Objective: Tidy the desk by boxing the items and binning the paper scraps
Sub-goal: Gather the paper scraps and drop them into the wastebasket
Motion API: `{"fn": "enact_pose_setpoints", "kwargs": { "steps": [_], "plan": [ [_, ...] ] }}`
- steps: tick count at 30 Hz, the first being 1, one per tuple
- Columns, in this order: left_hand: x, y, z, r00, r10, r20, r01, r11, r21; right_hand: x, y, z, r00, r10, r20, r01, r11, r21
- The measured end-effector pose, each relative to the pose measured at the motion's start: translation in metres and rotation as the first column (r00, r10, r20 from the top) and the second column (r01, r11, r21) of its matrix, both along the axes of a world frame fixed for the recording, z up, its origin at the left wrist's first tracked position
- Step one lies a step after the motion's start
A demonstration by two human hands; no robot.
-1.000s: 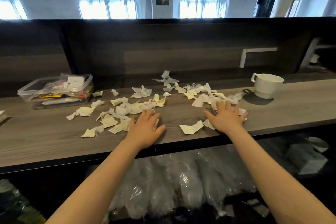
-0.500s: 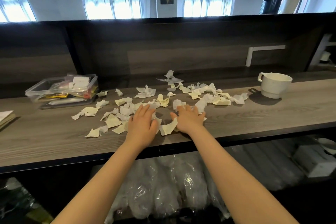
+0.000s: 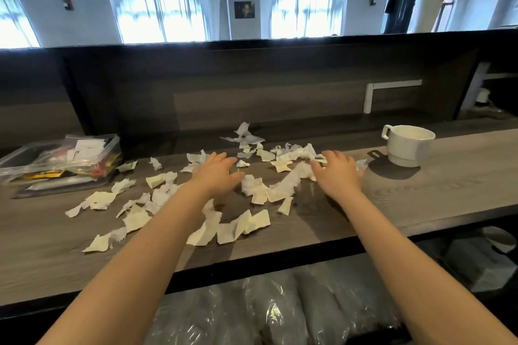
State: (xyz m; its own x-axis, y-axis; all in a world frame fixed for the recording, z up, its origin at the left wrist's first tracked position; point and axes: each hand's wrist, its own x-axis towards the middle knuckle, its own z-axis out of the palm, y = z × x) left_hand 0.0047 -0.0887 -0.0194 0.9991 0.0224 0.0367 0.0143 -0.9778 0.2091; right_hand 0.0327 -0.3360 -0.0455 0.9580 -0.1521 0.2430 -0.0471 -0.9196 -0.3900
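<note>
Several torn white and pale-yellow paper scraps (image 3: 253, 187) lie scattered across the middle of the wooden desk (image 3: 420, 199). My left hand (image 3: 215, 173) rests palm down among the scraps, fingers spread, holding nothing. My right hand (image 3: 336, 171) lies flat with its fingers over scraps at the far right of the pile, near the cup. A clear plastic box (image 3: 60, 159) with small items inside sits at the far left of the desk.
A white cup (image 3: 407, 144) stands on the desk to the right of my right hand. A dark raised back panel runs behind the desk. Below the front edge sits a clear plastic bin bag (image 3: 266, 308); a white object lies at lower right.
Both hands have moved farther from the desk's front edge, and my right hand swung right toward the cup. A cluster of scraps now lies near the front edge where the hands met.
</note>
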Motion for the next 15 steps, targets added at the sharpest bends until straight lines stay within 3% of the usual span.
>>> {"fn": "enact_pose_setpoints", "kwargs": {
  "steps": [3, 7, 12, 15],
  "plan": [
    [0.025, -0.004, -0.001, 0.999, 0.006, -0.036, -0.006, 1.000, -0.002, 0.026, -0.019, 0.001, 0.979, -0.071, -0.190, 0.049, 0.992, -0.120],
    [0.056, -0.007, -0.003, 0.997, -0.023, -0.079, 0.027, 0.999, 0.046, 0.061, -0.021, 0.001, 0.946, 0.010, -0.323, -0.036, 0.997, -0.075],
    [0.090, -0.014, -0.005, 0.990, -0.076, -0.120, 0.083, 0.995, 0.051, 0.093, 0.001, -0.002, 0.907, 0.236, -0.350, -0.259, 0.966, -0.020],
    [0.103, -0.013, -0.009, 0.979, -0.108, -0.173, 0.116, 0.993, 0.036, 0.101, 0.022, -0.006, 0.877, 0.343, -0.335, -0.391, 0.917, -0.084]
  ]
}}
